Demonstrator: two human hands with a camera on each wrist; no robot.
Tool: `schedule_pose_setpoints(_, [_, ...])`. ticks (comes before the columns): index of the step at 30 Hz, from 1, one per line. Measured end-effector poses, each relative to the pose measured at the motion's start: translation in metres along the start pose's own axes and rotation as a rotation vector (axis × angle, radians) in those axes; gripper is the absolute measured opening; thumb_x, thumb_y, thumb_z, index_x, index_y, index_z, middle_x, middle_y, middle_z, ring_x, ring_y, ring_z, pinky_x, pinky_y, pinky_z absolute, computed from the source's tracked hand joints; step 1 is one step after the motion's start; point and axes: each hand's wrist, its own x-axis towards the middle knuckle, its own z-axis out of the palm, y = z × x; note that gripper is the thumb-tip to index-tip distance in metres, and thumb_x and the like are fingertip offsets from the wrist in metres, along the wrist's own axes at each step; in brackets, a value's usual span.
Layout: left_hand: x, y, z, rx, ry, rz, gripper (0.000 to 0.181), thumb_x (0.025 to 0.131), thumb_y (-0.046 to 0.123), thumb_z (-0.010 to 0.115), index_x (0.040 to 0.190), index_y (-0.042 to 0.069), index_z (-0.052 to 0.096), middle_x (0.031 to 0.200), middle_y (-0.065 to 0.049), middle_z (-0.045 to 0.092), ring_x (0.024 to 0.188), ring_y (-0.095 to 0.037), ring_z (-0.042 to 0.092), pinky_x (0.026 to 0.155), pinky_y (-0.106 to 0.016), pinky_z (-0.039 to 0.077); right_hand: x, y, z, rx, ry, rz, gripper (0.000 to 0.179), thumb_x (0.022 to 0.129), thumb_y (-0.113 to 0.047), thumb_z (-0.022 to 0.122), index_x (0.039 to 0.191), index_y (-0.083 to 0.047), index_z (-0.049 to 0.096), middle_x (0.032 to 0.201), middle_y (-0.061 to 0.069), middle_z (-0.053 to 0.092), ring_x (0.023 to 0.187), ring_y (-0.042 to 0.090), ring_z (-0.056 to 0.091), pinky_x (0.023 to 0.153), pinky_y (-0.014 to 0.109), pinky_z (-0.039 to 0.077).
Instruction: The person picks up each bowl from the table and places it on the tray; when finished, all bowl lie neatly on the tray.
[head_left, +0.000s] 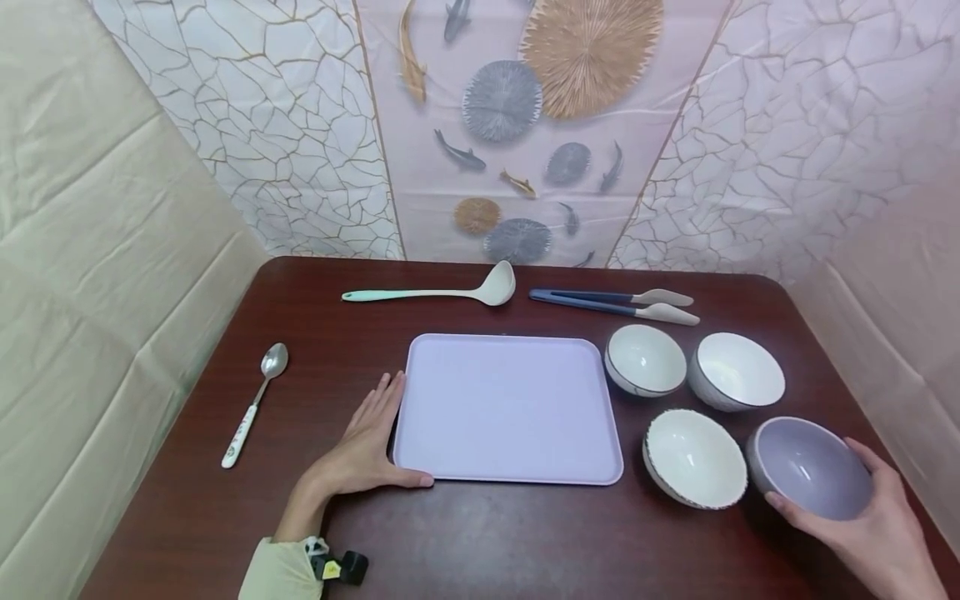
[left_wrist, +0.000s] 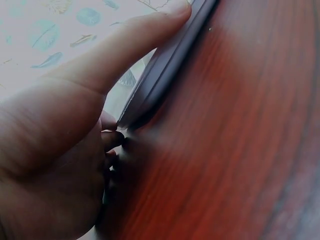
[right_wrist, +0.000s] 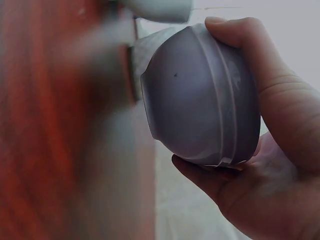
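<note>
At the near right of the counter (head_left: 525, 542), the right hand (head_left: 881, 529) grips the grey bowl (head_left: 810, 471), thumb at the near side of the rim and fingers round its right side, parted about as far as the bowl demands. From the right wrist view the base looks clear of the counter, so the grip seems to carry the weight. Left of centre, the left hand (head_left: 367, 454) grasps nothing: it lies spread at the near left corner of the tray (head_left: 510, 408), fingers straight along the left edge, thumb reaching along the near one.

Just left of the grey bowl sits the near bowl (head_left: 695, 460), white with a dark-flecked rim; I cannot tell whether the two touch. Beyond them stand the left far bowl (head_left: 645, 361), close by the tray's right edge, and the right far bowl (head_left: 737, 371). Farther back lie the ladle (head_left: 442, 293) and the tongs (head_left: 611, 308); the spoon (head_left: 243, 429) is well apart at the left.

The likeliest trouble is a knock: with so little room, a low swing leftward could clip the near bowl, shove it toward the tray or chip a rim. The smooth side may also slip, because the hold is high on the bowl and a slack pinch would let it tip. Uneven pressure from the left hand could skew the tray.
</note>
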Motion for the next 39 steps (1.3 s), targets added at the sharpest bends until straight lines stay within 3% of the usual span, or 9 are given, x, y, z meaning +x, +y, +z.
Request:
schedule_pose_setpoints(3, [0.000, 0.000, 0.000, -0.001, -0.005, 0.009, 0.142, 0.061, 0.073, 0.079, 0.157, 0.006, -0.001, 0.163, -0.012, 0.001, 0.148, -0.028, -0.005, 0.117, -0.051, 0.002, -0.003, -0.014, -0.008, 0.027, 0.008, -0.003, 0.114, 0.066, -0.021, 0.092, 0.156, -0.010, 0.023, 0.138, 0.031, 0.037, 0.098, 0.004, 0.041, 0.064, 0.007, 0.029])
schedule_pose_setpoints(5, [0.000, 0.000, 0.000, -0.009, -0.004, 0.010, 0.142, 0.061, 0.072, 0.079, 0.157, 0.005, -0.001, 0.163, -0.012, 0.001, 0.148, -0.028, -0.005, 0.117, -0.051, 0.002, 0.000, -0.032, -0.014, 0.060, 0.011, -0.053, 0.114, 0.065, -0.018, 0.092, 0.156, -0.018, 0.024, 0.139, 0.026, 0.038, 0.095, -0.006, 0.036, 0.067, 0.004, 0.029])
schedule_pose_setpoints(10, [0.000, -0.001, -0.002, -0.006, 0.004, 0.005, 0.142, 0.060, 0.073, 0.079, 0.157, 0.005, 0.000, 0.163, -0.012, 0.002, 0.148, -0.028, -0.005, 0.117, -0.051, 0.002, 0.020, -0.114, -0.008, 0.131, -0.019, -0.219, 0.116, 0.060, -0.014, 0.095, 0.154, -0.028, 0.029, 0.134, 0.013, 0.044, 0.100, 0.002, 0.043, 0.071, 0.006, 0.034])
schedule_pose_setpoints(15, [-0.002, -0.005, -0.003, 0.015, 0.022, 0.002, 0.143, 0.059, 0.075, 0.077, 0.157, 0.005, 0.001, 0.163, -0.011, 0.003, 0.149, -0.025, -0.005, 0.118, -0.049, 0.002, 0.043, -0.202, 0.050, 0.292, -0.136, -0.394, 0.114, 0.056, -0.016, 0.097, 0.150, -0.016, 0.032, 0.134, 0.009, 0.047, 0.111, 0.022, 0.048, 0.084, 0.020, 0.042])
schedule_pose_setpoints(19, [-0.002, -0.007, -0.002, 0.014, 0.031, 0.008, 0.142, 0.059, 0.076, 0.077, 0.157, 0.006, 0.001, 0.163, -0.010, 0.004, 0.149, -0.025, -0.004, 0.118, -0.048, 0.003, 0.055, -0.255, 0.116, 0.350, -0.236, -0.444, 0.116, 0.056, -0.032, 0.097, 0.149, -0.010, 0.031, 0.136, 0.011, 0.045, 0.115, 0.027, 0.049, 0.093, 0.042, 0.043])
schedule_pose_setpoints(22, [-0.002, -0.007, -0.001, 0.018, 0.028, 0.013, 0.142, 0.059, 0.078, 0.075, 0.157, 0.006, 0.001, 0.163, -0.010, 0.003, 0.149, -0.025, -0.004, 0.118, -0.047, 0.002, 0.060, -0.285, 0.162, 0.359, -0.287, -0.459, 0.118, 0.055, -0.040, 0.096, 0.149, -0.009, 0.030, 0.137, 0.011, 0.044, 0.116, 0.025, 0.049, 0.096, 0.045, 0.043])
schedule_pose_setpoints(25, [0.000, -0.006, -0.001, 0.030, 0.019, 0.013, 0.142, 0.059, 0.081, 0.072, 0.157, 0.007, 0.000, 0.163, -0.010, 0.003, 0.149, -0.024, -0.004, 0.118, -0.046, 0.002, 0.064, -0.304, 0.197, 0.348, -0.313, -0.472, 0.118, 0.055, -0.043, 0.094, 0.148, -0.008, 0.030, 0.136, 0.011, 0.044, 0.116, 0.024, 0.051, 0.096, 0.043, 0.045])
schedule_pose_setpoints(29, [0.002, -0.005, -0.002, 0.051, 0.014, 0.023, 0.142, 0.060, 0.081, 0.071, 0.157, 0.006, 0.001, 0.163, -0.011, 0.004, 0.149, -0.025, -0.003, 0.119, -0.045, 0.003, 0.068, -0.313, 0.227, 0.343, -0.333, -0.461, 0.119, 0.055, -0.042, 0.094, 0.148, -0.005, 0.029, 0.136, 0.013, 0.042, 0.117, 0.026, 0.051, 0.096, 0.042, 0.046])
schedule_pose_setpoints(39, [0.000, -0.005, -0.003, 0.048, 0.016, 0.028, 0.140, 0.062, 0.074, 0.076, 0.157, 0.004, 0.001, 0.163, -0.013, 0.003, 0.149, -0.025, -0.003, 0.119, -0.044, 0.003, 0.064, -0.311, 0.258, 0.296, -0.392, -0.411, 0.120, 0.055, -0.042, 0.094, 0.148, -0.004, 0.028, 0.136, 0.012, 0.040, 0.115, 0.028, 0.051, 0.096, 0.041, 0.045])
